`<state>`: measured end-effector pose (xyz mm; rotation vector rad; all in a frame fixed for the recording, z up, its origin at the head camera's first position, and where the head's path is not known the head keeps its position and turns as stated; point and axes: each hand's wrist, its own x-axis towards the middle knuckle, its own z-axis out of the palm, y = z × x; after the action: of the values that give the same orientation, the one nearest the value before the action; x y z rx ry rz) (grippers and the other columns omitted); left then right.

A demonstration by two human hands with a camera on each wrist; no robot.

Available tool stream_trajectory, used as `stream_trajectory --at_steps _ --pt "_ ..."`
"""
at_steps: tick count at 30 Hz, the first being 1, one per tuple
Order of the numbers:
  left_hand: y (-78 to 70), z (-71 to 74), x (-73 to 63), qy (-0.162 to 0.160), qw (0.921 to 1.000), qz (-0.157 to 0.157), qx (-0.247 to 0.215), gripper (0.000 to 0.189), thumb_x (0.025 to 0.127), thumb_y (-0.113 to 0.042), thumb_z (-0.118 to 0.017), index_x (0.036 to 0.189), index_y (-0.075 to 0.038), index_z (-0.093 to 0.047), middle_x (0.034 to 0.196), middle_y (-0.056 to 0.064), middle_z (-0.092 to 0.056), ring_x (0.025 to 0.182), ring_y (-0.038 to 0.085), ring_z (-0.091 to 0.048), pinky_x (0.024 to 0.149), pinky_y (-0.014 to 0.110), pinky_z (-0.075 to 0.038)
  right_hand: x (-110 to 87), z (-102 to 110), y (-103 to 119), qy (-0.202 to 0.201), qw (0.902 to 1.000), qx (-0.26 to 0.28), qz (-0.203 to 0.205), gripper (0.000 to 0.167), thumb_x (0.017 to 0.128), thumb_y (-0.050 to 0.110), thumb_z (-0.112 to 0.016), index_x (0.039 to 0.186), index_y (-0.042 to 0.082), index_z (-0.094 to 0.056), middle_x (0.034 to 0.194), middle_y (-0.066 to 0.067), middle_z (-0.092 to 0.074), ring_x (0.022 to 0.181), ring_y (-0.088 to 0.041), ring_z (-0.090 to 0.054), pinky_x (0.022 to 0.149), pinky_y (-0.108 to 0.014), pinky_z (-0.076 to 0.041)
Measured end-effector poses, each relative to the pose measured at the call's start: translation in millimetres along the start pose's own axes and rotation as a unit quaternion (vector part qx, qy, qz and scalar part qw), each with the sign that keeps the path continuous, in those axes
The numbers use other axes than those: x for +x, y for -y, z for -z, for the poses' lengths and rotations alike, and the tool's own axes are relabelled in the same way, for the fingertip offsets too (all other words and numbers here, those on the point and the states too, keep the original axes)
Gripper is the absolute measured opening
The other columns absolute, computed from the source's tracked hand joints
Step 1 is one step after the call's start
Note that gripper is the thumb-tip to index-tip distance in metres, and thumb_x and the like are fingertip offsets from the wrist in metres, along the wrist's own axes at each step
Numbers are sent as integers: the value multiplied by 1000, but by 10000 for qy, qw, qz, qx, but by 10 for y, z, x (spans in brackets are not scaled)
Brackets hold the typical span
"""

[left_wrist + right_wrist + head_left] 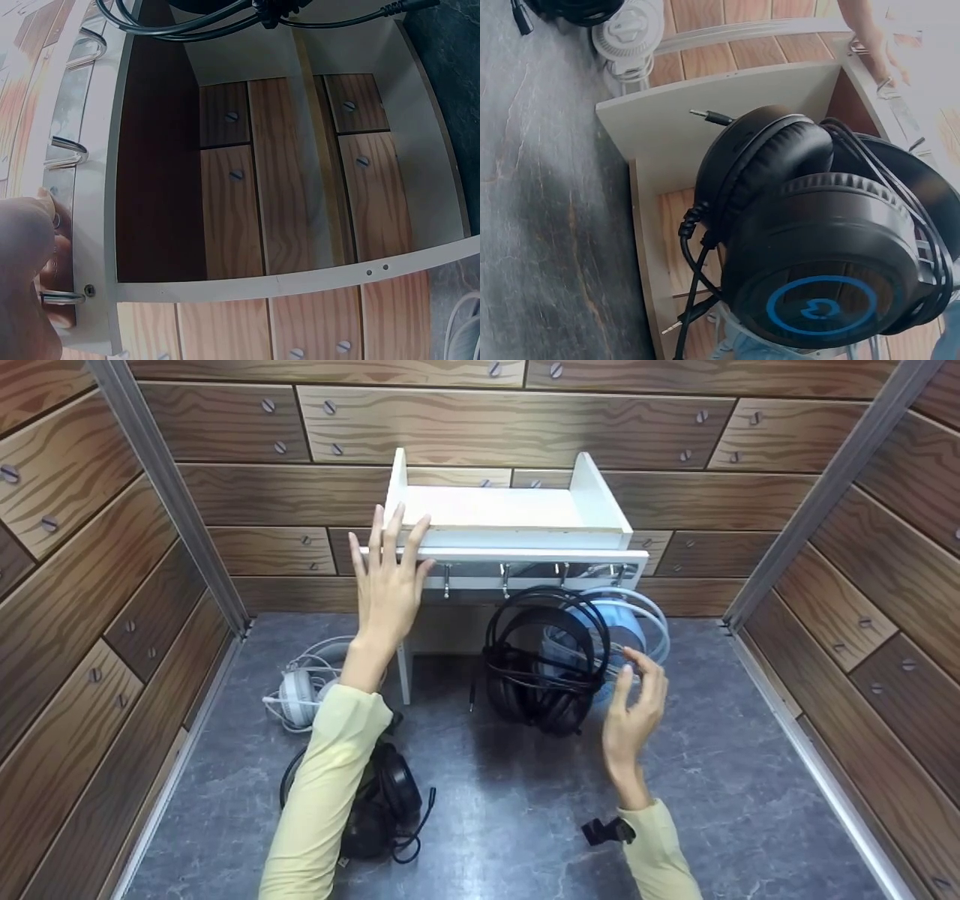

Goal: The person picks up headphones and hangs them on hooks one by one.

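Observation:
A white shelf rack (517, 540) with a row of metal hooks (505, 579) stands against the back wall. My left hand (390, 592) rests on its left end, fingers spread over the front board; the left wrist view shows it beside the hooks (67, 154). Black headphones (544, 675) hang at the rack's right half, their cable wound in loops. Behind them hang light blue headphones (619, 622), partly hidden. My right hand (636, 712) is just right of the black headphones, fingers loosely bent and holding nothing visible. The right wrist view shows the black headphones (825, 255) close up.
White headphones (298, 697) lie on the grey floor (487, 810) left of the rack. A black headset with a microphone (386, 795) lies nearer, partly under my left sleeve. Wood-patterned walls (847, 660) enclose the sides and back.

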<state>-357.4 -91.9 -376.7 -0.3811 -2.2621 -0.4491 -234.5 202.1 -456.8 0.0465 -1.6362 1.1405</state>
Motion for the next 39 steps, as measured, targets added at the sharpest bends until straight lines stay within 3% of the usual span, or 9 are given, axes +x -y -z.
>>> stream_trajectory --at_steps 5,13,21,24,27,33,36,39 --pt "5 -2 9 -7 10000 13 21 52 107 -45 -37 157 -30 -35 167 6 -22 157 30 -7 123 59 6 -2 -1 18 135 9997 181 105 20 97 -9 -53 111 -11 -68 107 -25 -68 105 -14 -57 96 -23 -41" --pt "0 8 14 18 10000 17 35 52 107 -46 -37 157 -30 -35 167 5 -22 157 30 -7 122 61 3 102 -7 140 140 9980 426 450 19 95 -12 -52 104 -12 -69 101 -25 -69 101 -15 -60 91 -22 -43" --pt "13 12 12 -3 10000 1 37 52 107 -44 -39 156 -30 -36 167 5 -23 157 30 -7 122 59 8 489 -47 202 -94 9955 420 845 16 93 -10 -53 99 -13 -67 96 -28 -68 94 -7 -58 88 -22 -46" --pt "15 14 12 -2 10000 13 8 52 107 -43 -40 156 -30 -36 167 5 -22 157 30 -7 122 57 10 691 -92 127 -93 9937 232 1096 16 93 -8 -56 99 -7 -71 97 -22 -70 95 -14 -62 90 -24 -48" --pt "14 18 11 -10 10000 11 14 52 107 -43 -40 156 -30 -35 167 5 -22 157 30 -7 122 56 11 910 -153 93 201 9898 -7 1414 17 94 -4 -60 104 0 -74 102 -16 -73 98 -24 -65 95 -28 -50" --pt "9 14 -2 17 10000 34 47 52 107 -44 -38 157 -30 -35 168 5 -21 157 29 -6 122 57 10 1285 -391 38 1230 9681 -534 2117 22 98 3 -62 117 3 -72 117 -17 -71 113 -33 -65 106 -35 -48" --pt "7 2 -3 -14 10000 8 50 52 107 -45 -38 156 -30 -35 167 5 -22 157 30 -7 122 58 8 1430 -519 -23 1716 9499 -913 2448 27 99 5 -62 125 2 -68 125 -18 -68 121 -34 -62 111 -36 -45" --pt "0 -7 -1 -45 10000 -16 59 52 107 -45 -39 156 -30 -36 167 5 -23 157 30 -8 122 60 5 1535 -615 -98 2201 9255 -1384 2755 35 102 13 -59 134 0 -62 134 -19 -63 130 -34 -56 115 -39 -40"
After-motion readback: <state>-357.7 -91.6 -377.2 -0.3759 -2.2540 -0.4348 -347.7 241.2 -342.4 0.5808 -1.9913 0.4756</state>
